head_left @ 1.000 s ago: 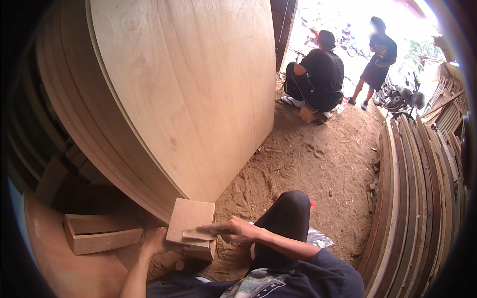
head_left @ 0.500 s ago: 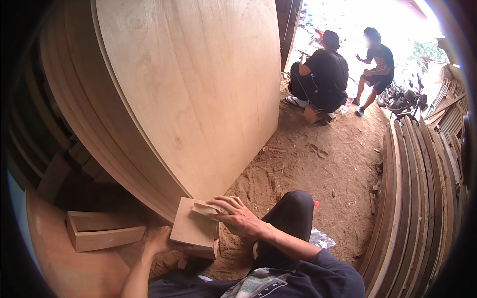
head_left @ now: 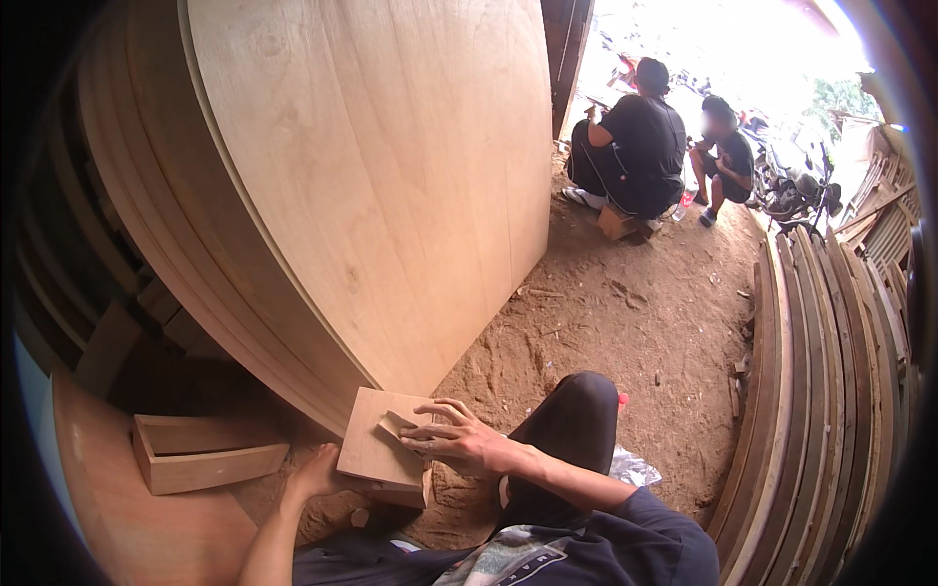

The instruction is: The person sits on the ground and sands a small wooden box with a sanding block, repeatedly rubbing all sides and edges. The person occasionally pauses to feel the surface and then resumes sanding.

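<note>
A small wooden box (head_left: pixel 363 444) is in front of me, its flat pale panel facing up and tilted. My left hand (head_left: pixel 315 473) grips its left edge, the fingers partly hidden behind it. On the panel lies a small tan piece that looks like folded sandpaper (head_left: pixel 395 424). My right hand (head_left: pixel 467 439) presses this piece against the wood, thumb below and fingers bent over it. Left of the box, a second open wooden box (head_left: pixel 210 459) rests on a reddish wooden board (head_left: pixel 147 532).
Tall plywood sheets (head_left: pixel 391 176) lean at the left, reaching close to the box. Stacked timber planks (head_left: pixel 796 391) run along the right. Two people crouch ahead, one in black (head_left: pixel 640 146), a smaller one behind (head_left: pixel 725 161). A plastic bag (head_left: pixel 633 469) lies by my knee.
My right hand has slid slightly down the panel with the sandpaper. The box and my left hand have barely shifted. The smaller person ahead has sunk into a lower crouch.
</note>
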Available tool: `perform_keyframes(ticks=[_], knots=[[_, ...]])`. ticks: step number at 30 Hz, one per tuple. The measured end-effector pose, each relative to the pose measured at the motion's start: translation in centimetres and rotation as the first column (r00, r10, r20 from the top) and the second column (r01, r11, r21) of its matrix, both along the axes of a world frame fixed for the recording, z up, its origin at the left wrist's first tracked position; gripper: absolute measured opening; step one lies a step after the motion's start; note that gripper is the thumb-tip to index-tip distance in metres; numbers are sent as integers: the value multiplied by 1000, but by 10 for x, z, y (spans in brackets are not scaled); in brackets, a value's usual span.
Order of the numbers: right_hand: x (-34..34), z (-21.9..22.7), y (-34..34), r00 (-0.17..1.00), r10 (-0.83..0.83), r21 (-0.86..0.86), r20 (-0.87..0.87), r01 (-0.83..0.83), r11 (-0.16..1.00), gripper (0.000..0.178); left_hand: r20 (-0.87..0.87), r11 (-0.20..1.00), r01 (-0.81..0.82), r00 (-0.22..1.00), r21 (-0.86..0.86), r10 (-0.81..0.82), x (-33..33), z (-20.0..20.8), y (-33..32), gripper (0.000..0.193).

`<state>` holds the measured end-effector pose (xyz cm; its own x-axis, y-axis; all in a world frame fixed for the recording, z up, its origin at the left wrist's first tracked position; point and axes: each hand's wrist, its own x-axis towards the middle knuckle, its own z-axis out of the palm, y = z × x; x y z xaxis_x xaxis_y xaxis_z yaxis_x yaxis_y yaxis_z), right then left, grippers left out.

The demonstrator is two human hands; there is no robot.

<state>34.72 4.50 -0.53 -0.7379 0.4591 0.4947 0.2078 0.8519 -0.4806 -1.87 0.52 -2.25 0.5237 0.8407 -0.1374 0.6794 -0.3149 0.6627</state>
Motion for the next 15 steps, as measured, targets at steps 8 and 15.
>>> perform_keyframes(ticks=[8,15], knots=[[0,0,-12,988,138,25,63,-140,990,40,20,998,-1,1000,-58,2,11,16,-1,47],[1,-12,1,969,247,56,25,-248,967,33,-53,1000,-14,998,17,15,6,16,-2,50]])
